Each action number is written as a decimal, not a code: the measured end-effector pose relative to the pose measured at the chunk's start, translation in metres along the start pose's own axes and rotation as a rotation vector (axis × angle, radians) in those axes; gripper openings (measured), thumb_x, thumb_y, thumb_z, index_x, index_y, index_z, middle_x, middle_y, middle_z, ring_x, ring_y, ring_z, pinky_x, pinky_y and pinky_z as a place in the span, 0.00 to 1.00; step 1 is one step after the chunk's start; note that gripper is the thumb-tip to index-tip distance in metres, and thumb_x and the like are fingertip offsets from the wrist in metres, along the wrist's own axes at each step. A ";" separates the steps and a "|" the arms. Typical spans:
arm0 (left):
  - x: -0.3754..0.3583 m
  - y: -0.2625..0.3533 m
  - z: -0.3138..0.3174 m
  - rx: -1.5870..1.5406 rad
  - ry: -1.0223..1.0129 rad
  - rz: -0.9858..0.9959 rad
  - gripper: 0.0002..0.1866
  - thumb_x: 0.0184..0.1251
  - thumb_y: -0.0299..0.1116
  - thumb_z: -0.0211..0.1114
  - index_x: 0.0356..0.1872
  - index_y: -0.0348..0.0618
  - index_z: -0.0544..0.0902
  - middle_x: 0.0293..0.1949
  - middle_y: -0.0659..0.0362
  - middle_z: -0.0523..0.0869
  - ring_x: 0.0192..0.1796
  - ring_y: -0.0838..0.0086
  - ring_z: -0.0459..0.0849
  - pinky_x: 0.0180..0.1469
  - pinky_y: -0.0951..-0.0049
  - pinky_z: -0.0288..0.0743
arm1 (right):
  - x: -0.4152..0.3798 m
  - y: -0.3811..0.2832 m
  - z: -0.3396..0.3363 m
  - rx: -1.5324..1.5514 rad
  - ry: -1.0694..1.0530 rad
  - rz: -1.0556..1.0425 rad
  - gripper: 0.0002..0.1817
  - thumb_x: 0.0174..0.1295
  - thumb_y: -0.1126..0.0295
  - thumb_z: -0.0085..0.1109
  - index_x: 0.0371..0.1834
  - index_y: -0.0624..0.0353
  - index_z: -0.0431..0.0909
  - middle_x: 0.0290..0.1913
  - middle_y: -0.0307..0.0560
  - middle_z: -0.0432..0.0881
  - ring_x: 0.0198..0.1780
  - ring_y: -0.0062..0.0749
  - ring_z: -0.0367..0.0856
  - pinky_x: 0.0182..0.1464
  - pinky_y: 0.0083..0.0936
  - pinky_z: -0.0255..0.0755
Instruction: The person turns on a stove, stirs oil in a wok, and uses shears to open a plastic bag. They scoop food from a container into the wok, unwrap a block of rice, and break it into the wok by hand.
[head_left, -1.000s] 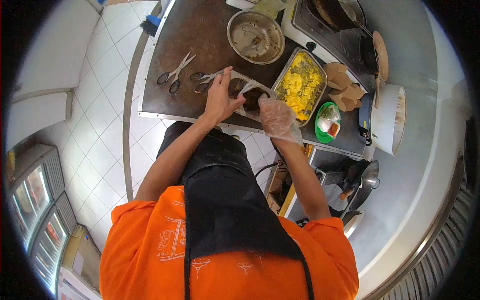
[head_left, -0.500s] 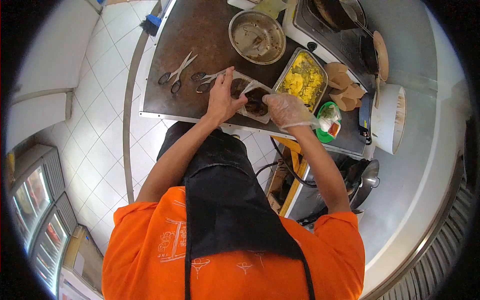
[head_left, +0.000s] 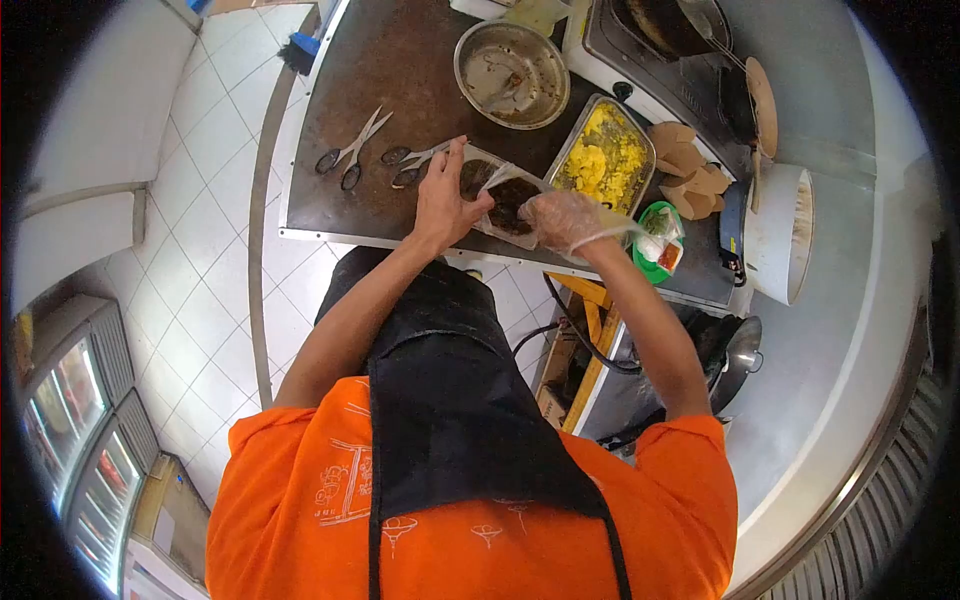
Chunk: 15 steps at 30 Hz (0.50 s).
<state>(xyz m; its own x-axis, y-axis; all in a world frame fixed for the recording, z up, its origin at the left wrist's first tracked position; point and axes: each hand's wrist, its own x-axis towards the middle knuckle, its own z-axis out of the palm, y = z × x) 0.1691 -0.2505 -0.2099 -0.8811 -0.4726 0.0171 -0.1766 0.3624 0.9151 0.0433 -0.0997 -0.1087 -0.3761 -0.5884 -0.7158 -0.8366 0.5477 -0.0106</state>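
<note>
A shallow rectangular tray [head_left: 521, 239] of dark brown food [head_left: 508, 205] lies near the table's front edge, partly under a clear plastic film [head_left: 500, 175]. My bare left hand [head_left: 445, 205] rests over its left side, fingers stretched forward and thumb apart, by the film's edge. In a loose clear plastic glove, my right hand [head_left: 562, 220] is at the tray's right end. Its fingers are bent together at the dark food; what they hold, if anything, is hidden. Two pairs of scissors, one open [head_left: 354, 152] and one partly behind my left hand [head_left: 405, 160], lie to the left.
A steel bowl [head_left: 512, 120] with brown residue stands behind the tray. On the right are a metal pan [head_left: 592, 108] of chopped yellow food, brown paper boxes [head_left: 690, 170] and a green bowl [head_left: 648, 270] with white and red contents. A stove [head_left: 655, 85] stands at the back right.
My gloved right hand has moved slightly, its fingertips reaching lower and further left into the dark food. My left hand stays almost where it was.
</note>
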 end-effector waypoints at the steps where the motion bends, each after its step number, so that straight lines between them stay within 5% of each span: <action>1: 0.000 0.002 -0.001 0.000 -0.002 0.002 0.48 0.52 0.33 0.76 0.76 0.41 0.62 0.53 0.41 0.76 0.52 0.45 0.80 0.56 0.55 0.76 | 0.006 0.006 -0.001 0.029 -0.029 -0.052 0.12 0.60 0.69 0.60 0.46 0.52 0.86 0.44 0.54 0.88 0.50 0.52 0.87 0.53 0.45 0.79; 6: 0.000 0.002 -0.001 -0.008 -0.011 -0.026 0.46 0.54 0.34 0.74 0.76 0.41 0.62 0.50 0.42 0.76 0.51 0.46 0.80 0.54 0.54 0.77 | 0.027 0.042 0.006 0.262 -0.110 -0.231 0.13 0.58 0.71 0.63 0.46 0.56 0.87 0.43 0.52 0.88 0.47 0.49 0.87 0.51 0.39 0.80; 12: 0.001 -0.002 -0.001 -0.036 -0.036 -0.024 0.46 0.54 0.33 0.73 0.76 0.41 0.62 0.50 0.41 0.76 0.51 0.45 0.80 0.53 0.54 0.77 | 0.018 0.064 0.000 0.451 -0.146 -0.226 0.12 0.59 0.75 0.62 0.45 0.66 0.86 0.38 0.49 0.88 0.40 0.34 0.84 0.46 0.30 0.78; 15: 0.002 -0.002 -0.002 -0.022 -0.017 0.016 0.46 0.54 0.33 0.74 0.76 0.40 0.62 0.49 0.41 0.76 0.51 0.45 0.80 0.54 0.54 0.76 | 0.010 0.073 0.005 0.642 -0.118 -0.065 0.10 0.62 0.77 0.60 0.43 0.68 0.86 0.34 0.45 0.86 0.38 0.28 0.82 0.43 0.27 0.77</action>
<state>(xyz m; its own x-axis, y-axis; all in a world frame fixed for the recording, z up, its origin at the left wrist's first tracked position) 0.1689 -0.2536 -0.2106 -0.8909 -0.4536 0.0251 -0.1530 0.3517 0.9235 -0.0192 -0.0629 -0.1206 -0.2561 -0.5827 -0.7713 -0.4382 0.7812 -0.4447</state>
